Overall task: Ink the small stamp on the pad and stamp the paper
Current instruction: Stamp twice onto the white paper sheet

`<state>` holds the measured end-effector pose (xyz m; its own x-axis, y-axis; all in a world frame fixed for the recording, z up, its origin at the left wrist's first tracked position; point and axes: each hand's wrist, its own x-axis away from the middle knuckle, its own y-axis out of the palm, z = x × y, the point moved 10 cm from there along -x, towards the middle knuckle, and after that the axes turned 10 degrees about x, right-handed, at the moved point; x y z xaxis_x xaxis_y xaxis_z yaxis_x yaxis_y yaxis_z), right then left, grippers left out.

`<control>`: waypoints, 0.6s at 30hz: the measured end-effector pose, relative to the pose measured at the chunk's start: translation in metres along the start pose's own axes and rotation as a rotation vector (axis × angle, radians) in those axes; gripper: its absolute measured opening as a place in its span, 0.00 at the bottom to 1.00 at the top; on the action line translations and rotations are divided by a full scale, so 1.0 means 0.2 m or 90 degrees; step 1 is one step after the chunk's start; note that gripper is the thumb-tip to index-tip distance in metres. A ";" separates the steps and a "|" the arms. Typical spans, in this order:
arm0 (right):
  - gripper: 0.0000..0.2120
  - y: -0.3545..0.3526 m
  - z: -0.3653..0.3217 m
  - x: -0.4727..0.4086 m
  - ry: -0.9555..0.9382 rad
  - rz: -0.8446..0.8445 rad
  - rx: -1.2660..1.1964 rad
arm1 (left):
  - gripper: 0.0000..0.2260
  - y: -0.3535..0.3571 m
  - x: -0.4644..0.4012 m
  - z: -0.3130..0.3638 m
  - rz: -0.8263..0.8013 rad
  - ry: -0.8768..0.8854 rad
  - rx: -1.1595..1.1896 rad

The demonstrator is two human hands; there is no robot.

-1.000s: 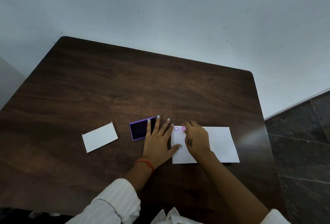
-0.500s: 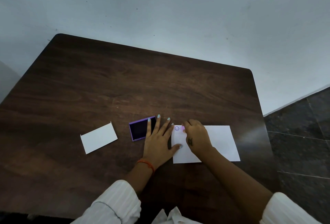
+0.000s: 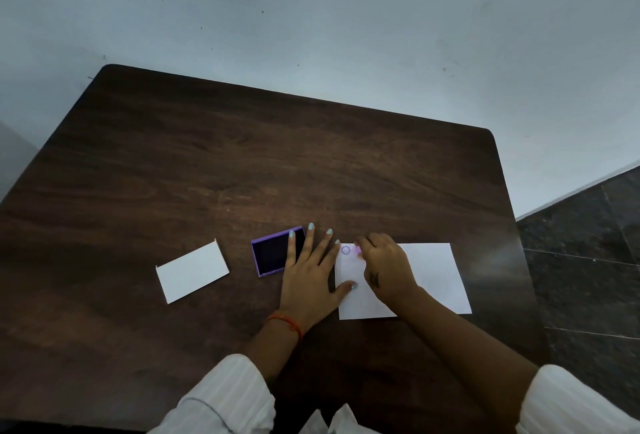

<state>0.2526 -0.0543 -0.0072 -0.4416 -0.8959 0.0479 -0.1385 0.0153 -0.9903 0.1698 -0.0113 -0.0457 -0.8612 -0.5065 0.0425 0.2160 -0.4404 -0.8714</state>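
I see the dark brown wooden worktop (image 3: 242, 163) filling most of the view, w/ a pale wall behind it and dark floor tiles at the right side. On the worktop, near the front edge and right of centre, lies the white paper (image 3: 433, 274), flat, approx. square to me. Well apart at the left lies a smaller white card (image 3: 192, 271), turned a bit.

The left hand (image 3: 308, 277) is spread flat, palm down, fingers fanned. It rests between the ink pad and the paper: the index finger lies over the right part of the pad, the thumb tip presses on the left edge of the paper. An orange thread band is on this wrist, and a white striped sleeve lower.

The right hand (image 3: 386, 267) is on the paper, curled, fingertips pinching the small stamp (image 3: 358, 251). Only a bit of pink shows from the stamp at the fingertips, near the top-left corner of the paper; I cannot tell if it touches the sheet or is just above.

The ink pad (image 3: 272, 253) is an open purple case w/ dark inside, just left of the paper.

Just beside the stamp, to its left, one small round purple print (image 3: 345, 249) is on the paper.
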 end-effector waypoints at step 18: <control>0.09 0.05 0.39 0.33 0.509 0.073 -1.074 | 0.36 -0.09 0.01 0.02 0.029 -0.012 -0.028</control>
<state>0.2910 -0.1476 -0.0249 -0.6994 -0.4731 0.5358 -0.4792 0.8665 0.1396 0.1656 -0.0075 -0.0287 -0.8424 -0.5387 0.0116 0.2336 -0.3844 -0.8931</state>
